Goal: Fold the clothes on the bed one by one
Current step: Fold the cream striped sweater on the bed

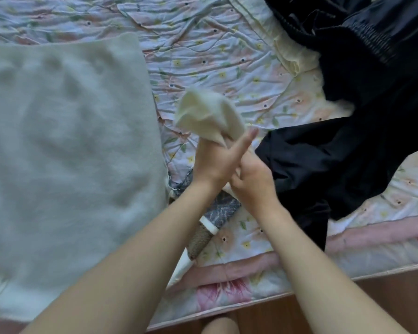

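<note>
Floral quilt [227, 56] covers the bed, crumpled, pale blue and pink with small yellow flowers; wooden floor [347, 290] visible along the near edge.

Cream cloth [209, 116]: small, soft, thick-looking piece, off-white, bunched into loose folds with one corner pointing down. Held up above the quilt, mid-frame, blurred. Garment type cannot be determined.

Left hand [215, 160]: fingers extended upward, pinching the lower end of the cream cloth. Right hand [252, 174]: curled closed, pressed against the left palm; a bit of cream fabric shows beneath it, so it appears to grip the same cloth, though the contact is partly hidden.

White fleece [65, 145]: large fuzzy pale piece, spread flat across the left side of the bed.

Black garments [347, 104]: dark heap at right, with a ribbed elastic band at upper right; one part trails toward the hands.

Grey patterned fabric [223, 208]: lies on the quilt beneath the wrists, partly covered.
</note>
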